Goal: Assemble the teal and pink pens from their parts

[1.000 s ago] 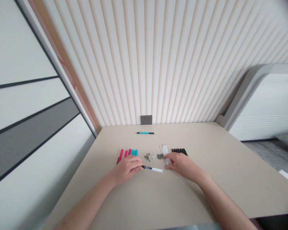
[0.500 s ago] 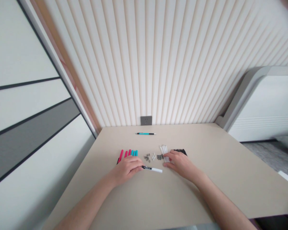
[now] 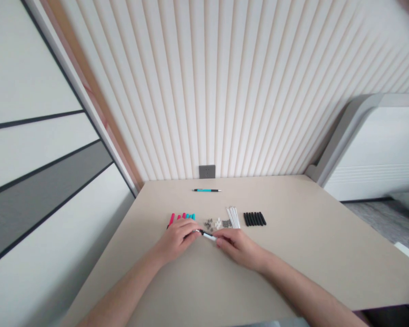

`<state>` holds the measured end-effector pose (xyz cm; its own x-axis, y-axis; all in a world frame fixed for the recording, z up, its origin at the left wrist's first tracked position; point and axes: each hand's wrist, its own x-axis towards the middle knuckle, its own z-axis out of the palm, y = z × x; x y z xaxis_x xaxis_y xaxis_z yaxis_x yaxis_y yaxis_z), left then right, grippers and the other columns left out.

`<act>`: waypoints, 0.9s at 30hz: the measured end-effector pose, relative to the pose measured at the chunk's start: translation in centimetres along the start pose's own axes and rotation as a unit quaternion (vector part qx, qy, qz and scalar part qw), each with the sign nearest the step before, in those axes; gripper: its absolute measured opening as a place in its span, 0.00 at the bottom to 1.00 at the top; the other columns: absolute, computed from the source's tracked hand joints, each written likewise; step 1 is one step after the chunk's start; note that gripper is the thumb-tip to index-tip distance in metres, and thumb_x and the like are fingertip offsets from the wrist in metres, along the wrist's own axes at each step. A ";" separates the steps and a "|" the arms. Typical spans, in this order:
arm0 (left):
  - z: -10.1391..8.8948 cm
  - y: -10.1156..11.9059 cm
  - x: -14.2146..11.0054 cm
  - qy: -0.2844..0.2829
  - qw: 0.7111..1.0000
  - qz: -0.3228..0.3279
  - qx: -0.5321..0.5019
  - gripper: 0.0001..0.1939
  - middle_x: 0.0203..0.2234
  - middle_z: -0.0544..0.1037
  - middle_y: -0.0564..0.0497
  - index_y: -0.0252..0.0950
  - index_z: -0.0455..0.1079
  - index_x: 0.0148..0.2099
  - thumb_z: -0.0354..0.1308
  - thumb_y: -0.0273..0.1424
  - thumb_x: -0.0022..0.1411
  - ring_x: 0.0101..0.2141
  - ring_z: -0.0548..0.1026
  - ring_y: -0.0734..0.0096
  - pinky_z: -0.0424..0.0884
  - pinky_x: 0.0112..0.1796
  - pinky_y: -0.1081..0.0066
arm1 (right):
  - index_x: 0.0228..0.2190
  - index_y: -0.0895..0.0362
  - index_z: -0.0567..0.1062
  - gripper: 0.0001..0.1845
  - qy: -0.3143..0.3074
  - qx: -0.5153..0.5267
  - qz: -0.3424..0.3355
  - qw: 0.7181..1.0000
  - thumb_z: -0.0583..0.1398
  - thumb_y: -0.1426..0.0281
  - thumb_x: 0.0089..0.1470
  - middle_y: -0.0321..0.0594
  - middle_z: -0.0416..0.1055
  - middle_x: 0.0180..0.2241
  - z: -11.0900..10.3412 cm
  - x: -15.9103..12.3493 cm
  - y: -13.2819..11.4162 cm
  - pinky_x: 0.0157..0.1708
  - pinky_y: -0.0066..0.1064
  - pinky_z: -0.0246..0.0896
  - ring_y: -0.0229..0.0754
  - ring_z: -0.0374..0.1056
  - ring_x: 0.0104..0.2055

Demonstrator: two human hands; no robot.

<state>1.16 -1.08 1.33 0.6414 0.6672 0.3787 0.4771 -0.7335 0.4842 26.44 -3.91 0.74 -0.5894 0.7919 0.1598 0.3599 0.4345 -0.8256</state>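
My left hand [image 3: 176, 239] and my right hand [image 3: 236, 248] meet over a black-and-white pen [image 3: 207, 235] near the middle of the table. The left fingers grip its black end, and the right fingertips close on its white end. Behind the left hand lies a row of pink and teal pen barrels [image 3: 181, 220], partly hidden. Small grey parts [image 3: 208, 224], white parts [image 3: 218, 223] and dark parts [image 3: 226, 223] lie in little heaps. Farther right are white sticks [image 3: 233, 217] and black tubes [image 3: 254, 219]. Both are beyond my right hand, apart from it.
A teal mechanical pencil [image 3: 207, 190] lies near the back edge of the beige table [image 3: 293, 254], below a grey wall socket [image 3: 207, 171]. A ribbed panel wall rises behind. A white cabinet [image 3: 371, 150] stands beyond the right side.
My right hand has moved left and toward me, off the white sticks and onto the pen's white end. The pen now lies between both hands, and the black tubes show fully.
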 end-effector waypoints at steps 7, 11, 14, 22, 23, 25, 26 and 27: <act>0.4 -0.4 -0.4 0.022 0.999 0.017 -0.039 0.09 0.37 0.79 0.48 0.36 0.72 0.45 0.52 0.30 0.68 0.40 0.75 0.69 0.70 0.45 0.70 | 0.34 0.58 0.75 0.10 -0.062 0.029 0.028 0.997 0.57 0.65 0.57 0.30 0.62 0.24 0.3 0.0 0.1 0.26 0.23 0.51 0.33 0.56 0.26; 0.4 -0.6 -0.6 0.038 0.998 0.030 -0.035 0.08 0.36 0.79 0.47 0.36 0.72 0.45 0.52 0.30 0.68 0.39 0.75 0.69 0.70 0.44 0.70 | 0.34 0.57 0.76 0.09 -0.056 0.012 0.031 0.998 0.57 0.67 0.57 0.30 0.63 0.23 0.1 0.2 0.1 0.25 0.23 0.50 0.33 0.56 0.25; 0.0 -0.6 -0.5 0.043 0.999 0.024 -0.021 0.09 0.37 0.79 0.47 0.37 0.72 0.46 0.52 0.30 0.67 0.40 0.76 0.68 0.70 0.45 0.69 | 0.37 0.57 0.77 0.11 -0.049 0.017 0.038 0.998 0.56 0.69 0.57 0.32 0.67 0.23 -0.2 0.3 0.1 0.25 0.23 0.52 0.34 0.59 0.26; -1.4 -1.0 -0.4 0.057 0.998 -0.035 0.003 0.09 0.36 0.78 0.50 0.38 0.71 0.45 0.52 0.31 0.67 0.39 0.75 0.70 0.70 0.44 0.70 | 0.39 0.58 0.78 0.14 0.118 0.036 0.080 0.989 0.59 0.62 0.57 0.38 0.75 0.26 -0.9 0.2 1.6 0.30 0.27 0.61 0.39 0.68 0.28; -1.7 -1.1 -0.5 0.068 0.997 -0.046 -0.001 0.09 0.36 0.78 0.49 0.37 0.71 0.45 0.52 0.32 0.67 0.37 0.75 0.71 0.70 0.41 0.72 | 0.38 0.57 0.78 0.14 0.128 0.036 0.076 0.988 0.59 0.62 0.57 0.39 0.75 0.26 -1.0 0.2 1.7 0.30 0.27 0.62 0.39 0.69 0.28; -2.4 -1.6 -0.6 0.101 0.992 -0.078 -0.001 0.11 0.35 0.78 0.49 0.36 0.71 0.46 0.51 0.34 0.67 0.35 0.75 0.71 0.71 0.38 0.73 | 0.37 0.57 0.78 0.14 0.139 0.023 0.058 0.988 0.57 0.61 0.59 0.40 0.75 0.29 -1.1 0.3 1.8 0.33 0.29 0.63 0.40 0.70 0.31; -2.8 -1.8 -0.7 0.127 0.987 -0.100 0.009 0.11 0.35 0.77 0.49 0.36 0.72 0.45 0.51 0.35 0.67 0.34 0.74 0.70 0.70 0.38 0.72 | 0.38 0.56 0.78 0.14 0.142 0.012 0.047 0.989 0.56 0.62 0.60 0.41 0.76 0.31 -1.2 0.4 1.8 0.35 0.29 0.64 0.40 0.70 0.33; -3.1 -2.1 -0.7 0.162 0.979 -0.121 0.023 0.12 0.34 0.77 0.49 0.36 0.72 0.44 0.51 0.36 0.67 0.33 0.74 0.70 0.70 0.38 0.72 | 0.39 0.56 0.77 0.15 0.144 0.002 0.038 0.989 0.54 0.62 0.61 0.42 0.76 0.32 -1.2 0.4 1.8 0.37 0.30 0.64 0.40 0.71 0.35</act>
<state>-2.17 0.36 2.53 0.2856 0.8225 0.4918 0.6230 -0.5493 0.5570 27.74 -2.29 -0.07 -0.3302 0.9116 0.2447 0.3915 0.3682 -0.8433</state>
